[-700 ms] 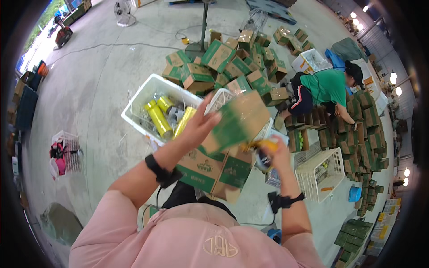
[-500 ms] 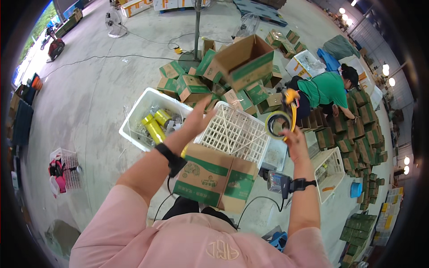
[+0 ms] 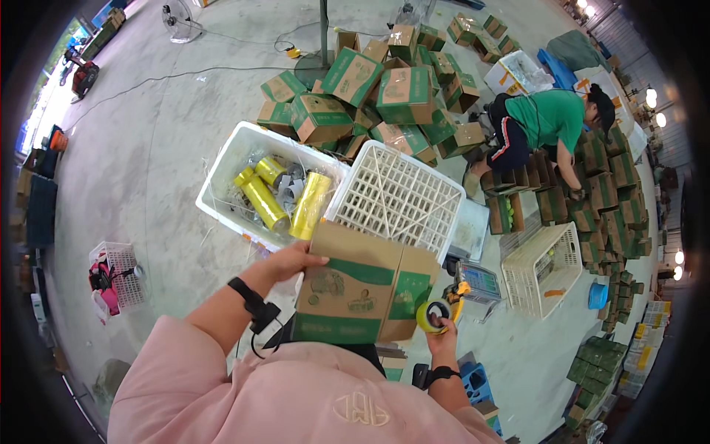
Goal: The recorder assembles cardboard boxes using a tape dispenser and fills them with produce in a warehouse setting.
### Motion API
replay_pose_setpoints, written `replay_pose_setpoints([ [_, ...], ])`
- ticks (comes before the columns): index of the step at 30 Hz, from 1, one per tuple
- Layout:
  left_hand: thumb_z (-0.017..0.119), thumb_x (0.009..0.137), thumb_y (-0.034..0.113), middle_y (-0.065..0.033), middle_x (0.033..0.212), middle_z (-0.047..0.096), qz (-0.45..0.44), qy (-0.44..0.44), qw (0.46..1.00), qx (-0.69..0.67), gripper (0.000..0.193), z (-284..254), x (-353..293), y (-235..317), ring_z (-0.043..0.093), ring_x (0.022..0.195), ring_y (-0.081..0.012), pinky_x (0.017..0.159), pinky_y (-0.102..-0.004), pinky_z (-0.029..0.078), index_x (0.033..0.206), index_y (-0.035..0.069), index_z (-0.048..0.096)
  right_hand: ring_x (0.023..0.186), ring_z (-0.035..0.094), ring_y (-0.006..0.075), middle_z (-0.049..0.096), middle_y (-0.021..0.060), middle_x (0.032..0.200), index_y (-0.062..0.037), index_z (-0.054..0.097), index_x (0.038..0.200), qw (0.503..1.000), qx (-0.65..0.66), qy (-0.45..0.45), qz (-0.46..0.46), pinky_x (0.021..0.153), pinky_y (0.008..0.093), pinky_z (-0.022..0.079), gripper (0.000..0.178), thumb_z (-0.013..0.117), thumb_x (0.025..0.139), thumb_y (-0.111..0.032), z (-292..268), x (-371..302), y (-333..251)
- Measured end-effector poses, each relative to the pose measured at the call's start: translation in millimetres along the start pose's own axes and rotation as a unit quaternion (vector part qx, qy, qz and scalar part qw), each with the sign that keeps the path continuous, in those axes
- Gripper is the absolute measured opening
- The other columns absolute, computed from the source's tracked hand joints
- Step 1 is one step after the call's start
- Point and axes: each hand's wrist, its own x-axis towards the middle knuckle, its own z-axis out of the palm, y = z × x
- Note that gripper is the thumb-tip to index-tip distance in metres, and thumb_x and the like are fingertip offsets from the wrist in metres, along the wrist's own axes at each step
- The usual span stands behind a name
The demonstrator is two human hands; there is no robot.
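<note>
A flat folded cardboard box point(image 3: 347, 292) in brown and green stands before my body, against the near end of an upturned white crate. At its upper left edge is my left hand point(image 3: 292, 260), thumb over the front face and the other fingers out of sight behind. In my right hand point(image 3: 442, 339), near the box's lower right corner, is a yellow tape dispenser point(image 3: 460, 292) with a roll of tape point(image 3: 433, 316) on it. The roll is close to the box's right edge; whether they touch I cannot tell.
A white foam bin point(image 3: 222, 174) with yellow tape rolls point(image 3: 309, 207) stands left of the upturned crate point(image 3: 399, 192). Formed boxes point(image 3: 405, 92) lie heaped beyond. A scale point(image 3: 477, 285) and another crate point(image 3: 543, 270) are right, near a crouching co-worker point(image 3: 543, 122).
An open box that hung in the air has come down onto the far heap. My left hand has dropped to the flat box's edge. My right hand has come down and nearer with the tape dispenser.
</note>
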Motion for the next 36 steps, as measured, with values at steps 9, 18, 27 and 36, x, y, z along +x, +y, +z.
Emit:
replay_pose_setpoints([
  [9, 0.056, 0.085, 0.001, -0.0042, 0.120, 0.058, 0.259, 0.046, 0.954, 0.143, 0.037, 70.4, -66.8, 31.8, 0.052, 0.110, -0.0122, 0.097, -0.0286, 0.038, 0.121, 0.006, 0.053, 0.087, 0.053, 0.0111, 0.055, 0.0033, 0.100, -0.0039, 0.048, 0.117, 0.792, -0.528, -0.198, -0.233, 0.075, 0.0243, 0.046, 0.045, 0.071, 0.080, -0.014, 49.1, -120.8, -57.8],
  [18, 0.060, 0.090, 0.024, -0.0151, 0.134, 0.045, 0.321, 0.086, 0.903, 0.272, 0.057, 86.0, -49.9, 11.4, 0.042, 0.125, -0.0227, 0.106, -0.0339, 0.031, 0.136, 0.002, 0.034, 0.100, 0.060, 0.0276, 0.061, 0.0172, 0.109, -0.0067, 0.049, 0.125, 0.691, -0.628, -0.308, -0.182, 0.087, 0.0353, 0.046, 0.067, 0.074, 0.073, -0.041, 106.4, -141.3, -61.0],
  [27, 0.065, 0.087, 0.024, -0.0135, 0.138, 0.037, 0.281, 0.085, 0.940, 0.176, 0.065, 79.8, -64.1, -13.9, 0.035, 0.129, -0.0212, 0.108, -0.0334, 0.026, 0.139, 0.006, 0.030, 0.103, 0.060, 0.0289, 0.061, 0.0184, 0.109, -0.0041, 0.050, 0.122, 0.631, -0.718, -0.236, -0.175, 0.089, 0.0355, 0.045, 0.064, 0.072, 0.075, -0.041, 102.3, -135.2, -30.6],
  [36, 0.067, 0.085, 0.030, -0.0143, 0.120, 0.051, 0.401, 0.131, 0.867, 0.264, 0.058, 103.2, -17.9, 6.6, 0.046, 0.116, -0.0231, 0.100, -0.0338, 0.035, 0.130, 0.004, 0.042, 0.114, 0.053, 0.0328, 0.051, 0.0226, 0.124, 0.0012, 0.039, 0.133, 0.572, -0.708, -0.278, -0.307, 0.097, 0.0368, 0.041, 0.077, 0.066, 0.078, -0.045, 105.8, -182.1, -15.4],
])
